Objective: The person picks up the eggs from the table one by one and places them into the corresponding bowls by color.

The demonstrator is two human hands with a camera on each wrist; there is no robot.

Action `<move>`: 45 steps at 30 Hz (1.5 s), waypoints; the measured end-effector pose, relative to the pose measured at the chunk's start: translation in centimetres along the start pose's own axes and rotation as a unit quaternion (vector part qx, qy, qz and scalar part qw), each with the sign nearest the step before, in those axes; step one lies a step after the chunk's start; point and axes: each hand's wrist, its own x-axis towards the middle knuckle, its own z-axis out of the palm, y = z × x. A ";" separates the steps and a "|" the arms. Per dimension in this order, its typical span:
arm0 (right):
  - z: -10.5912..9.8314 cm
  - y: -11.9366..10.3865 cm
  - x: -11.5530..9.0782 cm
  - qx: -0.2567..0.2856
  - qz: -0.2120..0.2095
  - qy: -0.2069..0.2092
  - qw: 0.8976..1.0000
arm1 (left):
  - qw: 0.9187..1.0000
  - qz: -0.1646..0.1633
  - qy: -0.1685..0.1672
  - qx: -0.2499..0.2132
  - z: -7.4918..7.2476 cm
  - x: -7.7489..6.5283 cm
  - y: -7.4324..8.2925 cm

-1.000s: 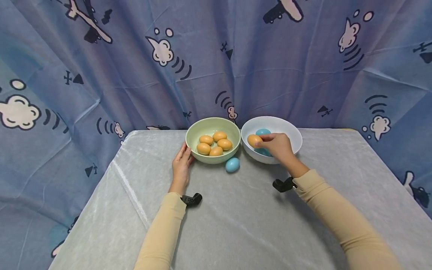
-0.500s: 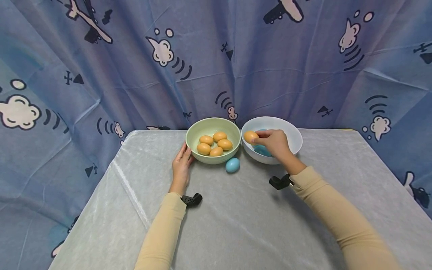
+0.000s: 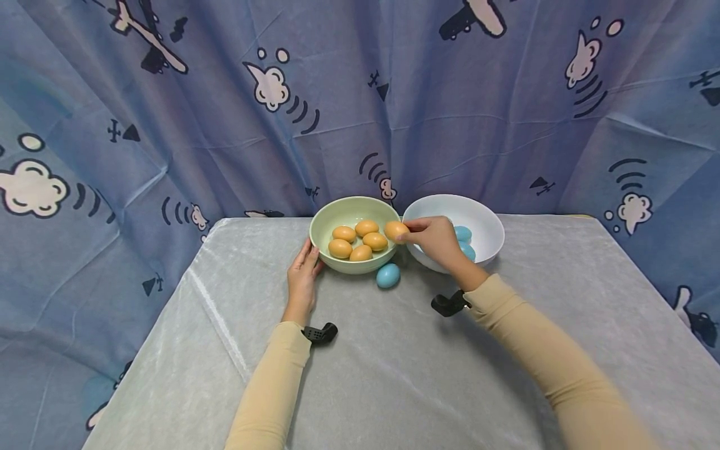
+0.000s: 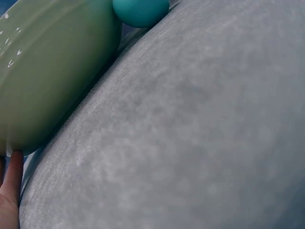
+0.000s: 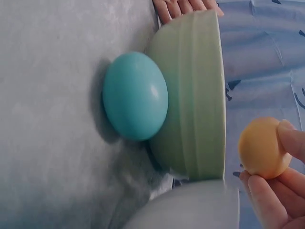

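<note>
Between the thumb and fingers of my right hand [image 3: 435,240] is a yellow-orange egg [image 3: 396,232], pinched over the gap where the two bowls meet. In the right wrist view the egg [image 5: 264,148] is held above the rim level of the green bowl [image 5: 198,95]. The green bowl [image 3: 355,267] holds several yellow-orange eggs [image 3: 340,248]. My left hand [image 3: 302,275] rests its extended fingers against the bowl's left side; the left wrist view shows a straight finger [image 4: 14,169] touching the wall. Blue eggs [image 3: 465,251] lie in the white bowl [image 3: 488,215], partly hidden by my right hand.
A single blue egg [image 3: 388,275] sits on the grey cloth-covered table [image 3: 371,375], close in front of the green bowl. The bowls stand side by side near the table's back edge. Behind them hangs a blue patterned curtain [image 3: 337,112].
My right hand has carried the yellow-orange egg leftward, from inside the white bowl to the green bowl's right rim. Blue eggs in the white bowl are now more visible. My left hand stays put.
</note>
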 end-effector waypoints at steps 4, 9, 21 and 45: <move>0.9 -0.5 0.1 0.012 -0.001 -0.009 1.000 | 1.000 -0.002 0.003 -0.003 0.0 0.0 0.0; 2.1 -1.0 0.5 -0.001 -0.001 -0.022 1.000 | 1.000 -0.001 0.003 -0.002 0.0 -0.1 0.0; 4.5 -2.1 2.1 -0.028 0.007 -0.035 0.999 | 1.000 0.002 0.001 -0.003 0.1 0.0 0.2; 8.1 -1.4 4.4 -0.071 -0.008 -0.078 0.994 | 1.000 -0.010 0.010 -0.003 0.2 -0.2 0.1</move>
